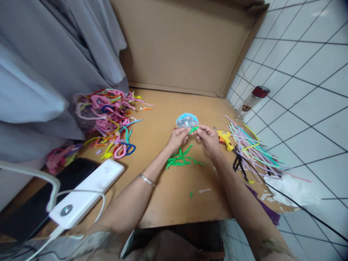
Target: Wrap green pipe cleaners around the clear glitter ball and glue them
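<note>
brown table (160,103) beside tiled wall (299,65)

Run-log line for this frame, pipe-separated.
left grip: pinching green piece | right grip: pinching same piece | nearer body: loose green pieces | right: yellow glue gun

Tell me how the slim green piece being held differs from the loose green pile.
The slim green piece is held by the left hand and right hand; the loose green pile rests on the brown table. The piece is small; the pile spreads wider. Both are bright green.
</note>
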A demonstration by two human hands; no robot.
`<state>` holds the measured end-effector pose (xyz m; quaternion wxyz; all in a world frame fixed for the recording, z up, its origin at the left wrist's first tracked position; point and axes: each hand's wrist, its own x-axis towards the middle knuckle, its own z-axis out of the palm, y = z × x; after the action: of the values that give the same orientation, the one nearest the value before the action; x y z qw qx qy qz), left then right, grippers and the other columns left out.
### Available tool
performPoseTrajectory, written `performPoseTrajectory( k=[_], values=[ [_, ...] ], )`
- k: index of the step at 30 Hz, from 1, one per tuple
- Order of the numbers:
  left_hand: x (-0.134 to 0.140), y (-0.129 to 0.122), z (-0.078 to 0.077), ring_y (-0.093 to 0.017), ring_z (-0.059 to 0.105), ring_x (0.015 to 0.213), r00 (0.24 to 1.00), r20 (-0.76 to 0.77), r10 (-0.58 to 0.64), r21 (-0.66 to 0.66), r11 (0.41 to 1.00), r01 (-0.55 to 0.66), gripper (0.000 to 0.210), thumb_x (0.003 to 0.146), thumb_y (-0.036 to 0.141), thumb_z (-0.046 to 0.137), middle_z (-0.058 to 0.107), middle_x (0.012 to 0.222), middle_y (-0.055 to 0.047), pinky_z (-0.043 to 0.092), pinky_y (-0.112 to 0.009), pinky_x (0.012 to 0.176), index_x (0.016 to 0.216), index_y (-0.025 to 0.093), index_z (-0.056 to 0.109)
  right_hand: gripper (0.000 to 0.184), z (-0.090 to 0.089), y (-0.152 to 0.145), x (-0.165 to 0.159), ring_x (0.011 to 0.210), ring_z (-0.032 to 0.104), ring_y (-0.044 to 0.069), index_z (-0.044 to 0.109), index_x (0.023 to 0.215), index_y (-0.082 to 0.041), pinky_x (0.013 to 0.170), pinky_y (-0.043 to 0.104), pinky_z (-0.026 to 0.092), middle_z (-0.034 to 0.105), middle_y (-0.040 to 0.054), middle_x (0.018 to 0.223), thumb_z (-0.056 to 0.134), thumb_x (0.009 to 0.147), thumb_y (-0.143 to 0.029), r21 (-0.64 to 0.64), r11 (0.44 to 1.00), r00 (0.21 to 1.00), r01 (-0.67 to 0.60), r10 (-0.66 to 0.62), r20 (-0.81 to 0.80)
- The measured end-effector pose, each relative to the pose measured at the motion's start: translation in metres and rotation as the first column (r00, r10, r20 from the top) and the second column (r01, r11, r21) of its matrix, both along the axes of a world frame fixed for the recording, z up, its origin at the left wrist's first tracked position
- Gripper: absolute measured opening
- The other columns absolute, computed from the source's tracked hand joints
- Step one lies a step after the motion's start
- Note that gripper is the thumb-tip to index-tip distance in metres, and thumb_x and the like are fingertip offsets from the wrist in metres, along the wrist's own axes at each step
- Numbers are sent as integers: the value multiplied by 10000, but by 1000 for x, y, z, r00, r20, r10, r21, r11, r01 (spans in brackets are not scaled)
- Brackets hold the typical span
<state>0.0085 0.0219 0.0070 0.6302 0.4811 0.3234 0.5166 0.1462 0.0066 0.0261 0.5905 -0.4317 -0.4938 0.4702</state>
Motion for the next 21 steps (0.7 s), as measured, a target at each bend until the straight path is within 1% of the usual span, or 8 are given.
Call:
performPoseTrajectory(
  k=[3, 6, 8, 10, 13, 16, 19, 21],
  values=[
    [3, -2, -1, -35, 217, 386, 1000, 1, 9, 20, 1000, -9, 482, 697, 622, 687, 287, 427, 109, 166, -216, 430, 678, 156, 566, 316, 0, 0, -2, 497, 477, 75, 666, 792, -199, 493, 232, 385, 650, -21, 639, 790, 607, -423, 8, 999, 998, 47, -47, -30],
    [6, -5, -2, -42, 261, 391, 999, -36, 30, 84, 996, -27, 497, 707, 638, 671, 345, 432, 90, 188, -220, 433, 658, 157, 554, 310, 0, -1, -3, 486, 474, 77, 649, 752, -188, 484, 229, 384, 635, -21, 605, 788, 594, -416, 24, 995, 994, 96, -95, -50],
    [7, -7, -3, -47, 286, 390, 996, -75, 38, 129, 991, -29, 510, 720, 654, 653, 378, 442, 80, 200, -223, 431, 653, 158, 553, 312, 0, -1, -3, 488, 472, 80, 639, 741, -185, 484, 228, 384, 621, -22, 586, 780, 598, -424, 32, 993, 993, 117, -116, -38],
    [7, -9, -3, -53, 295, 390, 993, -109, 51, 175, 984, -31, 516, 743, 663, 627, 376, 441, 78, 207, -224, 431, 646, 163, 548, 316, -1, -1, -3, 496, 472, 83, 631, 742, -188, 488, 228, 384, 611, -24, 578, 768, 612, -442, 29, 992, 992, 126, -125, -16],
    [7, -11, -2, -59, 312, 417, 984, -150, 98, 256, 965, -57, 503, 787, 637, 598, 380, 457, 72, 239, -224, 452, 626, 165, 532, 333, -1, -1, -3, 502, 465, 83, 630, 759, -198, 496, 229, 383, 610, -28, 583, 757, 617, -470, -8, 993, 993, 121, -121, -15],
    [7, -14, 0, -64, 327, 452, 973, -175, 153, 312, 946, -93, 479, 830, 589, 570, 392, 483, 64, 273, -224, 480, 615, 165, 519, 348, -2, -1, -5, 504, 451, 78, 636, 759, -200, 502, 226, 375, 600, -31, 585, 773, 595, -475, -58, 995, 994, 86, -90, -64],
    [8, -15, 0, -68, 329, 461, 966, -185, 183, 303, 945, -121, 481, 857, 565, 539, 390, 482, 58, 277, -227, 491, 584, 175, 475, 339, -4, -1, -6, 527, 457, 81, 636, 736, -202, 513, 230, 376, 594, -24, 605, 777, 589, -474, -75, 996, 995, 43, -50, -90],
    [9, -15, -2, -71, 329, 460, 965, -182, 188, 283, 950, -132, 485, 864, 561, 525, 385, 477, 55, 272, -226, 489, 572, 180, 452, 337, -5, -1, -8, 548, 470, 88, 638, 730, -205, 528, 237, 387, 600, -17, 623, 775, 585, -476, -75, 996, 995, 39, -46, -92]
  ],
)
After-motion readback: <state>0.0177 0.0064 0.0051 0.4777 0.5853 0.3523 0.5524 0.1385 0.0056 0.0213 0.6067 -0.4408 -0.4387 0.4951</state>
